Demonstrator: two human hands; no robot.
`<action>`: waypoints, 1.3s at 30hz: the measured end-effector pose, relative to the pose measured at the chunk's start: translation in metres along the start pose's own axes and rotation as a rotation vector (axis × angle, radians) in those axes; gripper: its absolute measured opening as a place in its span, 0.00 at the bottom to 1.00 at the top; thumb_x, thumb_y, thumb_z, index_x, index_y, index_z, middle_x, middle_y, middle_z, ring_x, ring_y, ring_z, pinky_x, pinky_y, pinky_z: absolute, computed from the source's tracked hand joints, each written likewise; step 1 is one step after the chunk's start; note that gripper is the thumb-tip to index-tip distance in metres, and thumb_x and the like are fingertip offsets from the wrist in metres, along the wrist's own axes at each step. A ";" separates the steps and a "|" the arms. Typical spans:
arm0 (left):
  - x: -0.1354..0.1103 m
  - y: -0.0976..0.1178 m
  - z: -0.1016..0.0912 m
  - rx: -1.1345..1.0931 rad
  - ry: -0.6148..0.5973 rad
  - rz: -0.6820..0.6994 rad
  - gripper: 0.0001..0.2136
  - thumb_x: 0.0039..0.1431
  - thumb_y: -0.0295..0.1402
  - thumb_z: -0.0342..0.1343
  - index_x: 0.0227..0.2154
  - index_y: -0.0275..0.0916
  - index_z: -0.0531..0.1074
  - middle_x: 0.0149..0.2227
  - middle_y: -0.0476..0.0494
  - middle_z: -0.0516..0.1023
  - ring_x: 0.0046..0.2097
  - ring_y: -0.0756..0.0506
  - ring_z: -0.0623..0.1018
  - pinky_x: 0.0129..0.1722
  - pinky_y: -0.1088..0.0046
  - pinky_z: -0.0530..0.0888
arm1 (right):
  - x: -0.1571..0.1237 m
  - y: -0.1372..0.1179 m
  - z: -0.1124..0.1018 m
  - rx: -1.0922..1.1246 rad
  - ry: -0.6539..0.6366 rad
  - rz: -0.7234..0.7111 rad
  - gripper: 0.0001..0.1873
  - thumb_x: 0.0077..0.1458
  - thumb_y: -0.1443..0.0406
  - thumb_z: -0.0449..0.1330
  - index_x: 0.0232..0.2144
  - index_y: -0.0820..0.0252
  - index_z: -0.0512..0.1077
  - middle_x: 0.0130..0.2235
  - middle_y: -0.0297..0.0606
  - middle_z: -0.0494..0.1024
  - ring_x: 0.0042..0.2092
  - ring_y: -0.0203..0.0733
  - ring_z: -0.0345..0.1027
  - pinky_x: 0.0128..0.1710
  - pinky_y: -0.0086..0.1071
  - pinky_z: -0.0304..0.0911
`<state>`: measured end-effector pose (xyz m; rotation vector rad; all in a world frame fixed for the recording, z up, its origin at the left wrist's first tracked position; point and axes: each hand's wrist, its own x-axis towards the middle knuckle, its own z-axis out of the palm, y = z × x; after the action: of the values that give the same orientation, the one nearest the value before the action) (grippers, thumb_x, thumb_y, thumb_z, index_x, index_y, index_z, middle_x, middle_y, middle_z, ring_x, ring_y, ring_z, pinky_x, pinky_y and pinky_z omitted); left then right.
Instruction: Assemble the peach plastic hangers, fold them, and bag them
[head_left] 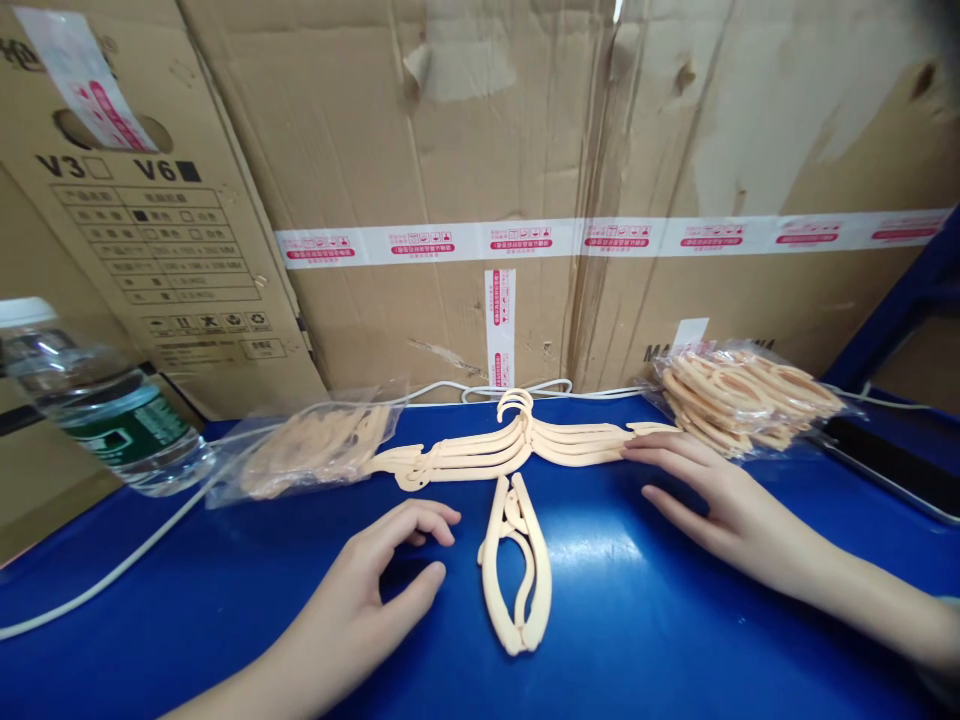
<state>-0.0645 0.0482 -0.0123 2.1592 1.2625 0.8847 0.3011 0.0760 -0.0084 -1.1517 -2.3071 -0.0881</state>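
A folded cream plastic hanger (535, 590) lies on the blue table, its arms drawn together into a narrow loop. Behind it, several unfolded hangers (480, 450) of the same kind are stacked with their hooks pointing away from me. To the left of the folded hanger is my left hand (394, 565), thumb and fingers apart, holding nothing. My right hand (694, 495) reaches in from the right with its fingers stretched out. Its fingertips are at the right end of the hanger stack; whether they touch it I cannot tell.
Clear bags of folded hangers lie at the left (322, 450) and the right (742, 395). A water bottle (112, 410) stands far left, near a white cable (142, 555). At the right edge is a dark phone (896, 465). Cardboard boxes (427, 160) wall the back.
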 end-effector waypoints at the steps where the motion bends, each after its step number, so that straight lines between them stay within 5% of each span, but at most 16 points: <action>1: 0.000 0.001 0.000 0.000 0.001 -0.001 0.04 0.57 0.30 0.52 0.35 0.44 0.71 0.48 0.43 0.79 0.49 0.40 0.78 0.48 0.63 0.76 | 0.000 -0.001 0.000 0.003 0.010 -0.001 0.17 0.65 0.62 0.53 0.54 0.54 0.70 0.53 0.48 0.74 0.56 0.53 0.68 0.55 0.53 0.66; 20: -0.001 0.003 0.001 -0.058 -0.004 -0.021 0.04 0.59 0.30 0.51 0.32 0.43 0.70 0.46 0.44 0.79 0.50 0.41 0.77 0.51 0.64 0.71 | 0.000 -0.003 0.000 -0.015 0.119 -0.061 0.15 0.64 0.66 0.53 0.51 0.53 0.70 0.49 0.45 0.76 0.52 0.50 0.70 0.51 0.47 0.69; 39: -0.002 0.003 -0.003 -0.061 -0.003 -0.009 0.05 0.60 0.31 0.51 0.32 0.44 0.71 0.45 0.46 0.79 0.49 0.42 0.78 0.49 0.65 0.72 | -0.004 0.021 0.011 -0.036 0.050 -0.001 0.14 0.64 0.65 0.52 0.50 0.57 0.71 0.50 0.48 0.75 0.53 0.52 0.69 0.53 0.51 0.68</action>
<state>-0.0653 0.0451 -0.0087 2.1050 1.2265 0.9040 0.3141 0.0897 -0.0234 -1.1531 -2.2710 -0.1570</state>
